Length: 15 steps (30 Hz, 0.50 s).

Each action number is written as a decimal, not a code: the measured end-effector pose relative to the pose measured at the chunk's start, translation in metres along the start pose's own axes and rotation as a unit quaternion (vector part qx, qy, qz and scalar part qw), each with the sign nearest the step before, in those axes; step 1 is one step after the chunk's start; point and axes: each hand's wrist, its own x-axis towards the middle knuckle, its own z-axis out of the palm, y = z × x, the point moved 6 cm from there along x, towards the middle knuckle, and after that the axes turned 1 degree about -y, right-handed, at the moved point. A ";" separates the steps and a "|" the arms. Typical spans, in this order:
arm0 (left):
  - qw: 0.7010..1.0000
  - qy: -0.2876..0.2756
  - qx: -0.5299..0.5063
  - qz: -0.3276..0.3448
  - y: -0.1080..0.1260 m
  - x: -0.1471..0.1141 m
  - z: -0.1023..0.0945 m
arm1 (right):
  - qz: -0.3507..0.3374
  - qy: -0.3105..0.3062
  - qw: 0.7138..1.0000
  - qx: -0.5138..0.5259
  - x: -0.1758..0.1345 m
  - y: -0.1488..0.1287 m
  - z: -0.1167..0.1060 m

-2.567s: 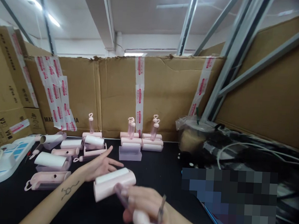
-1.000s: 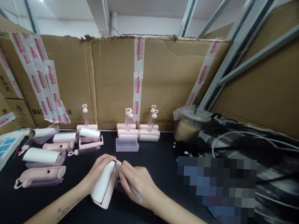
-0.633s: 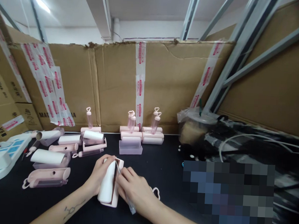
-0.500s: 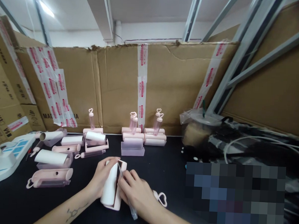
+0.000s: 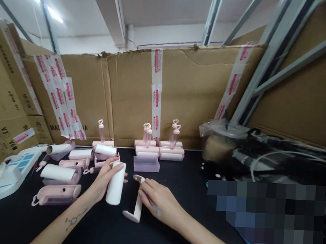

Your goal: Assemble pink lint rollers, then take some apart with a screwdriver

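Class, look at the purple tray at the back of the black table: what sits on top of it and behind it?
Pink cases lie stacked across the back of the purple tray. Pink heart-topped tubes stand behind them against the cardboard wall. The tray's far rim is hidden.

Black table (image 5: 181,181), pink roller parts (image 5: 56,195), white power strip (image 5: 5,174)
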 end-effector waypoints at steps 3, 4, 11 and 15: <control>0.999 -0.037 0.033 0.011 -0.002 0.002 0.005 | 0.004 0.019 0.996 0.082 0.001 0.004 -0.008; 0.998 -0.046 0.041 0.001 -0.004 0.002 0.007 | 0.009 0.037 0.992 0.121 0.001 0.005 -0.014; 0.989 -0.121 0.036 -0.073 -0.019 -0.009 0.019 | -0.074 0.031 0.964 0.255 -0.003 -0.010 -0.029; 0.985 -0.125 0.045 -0.107 -0.026 -0.012 0.020 | -0.095 0.019 0.965 0.244 -0.003 -0.014 -0.027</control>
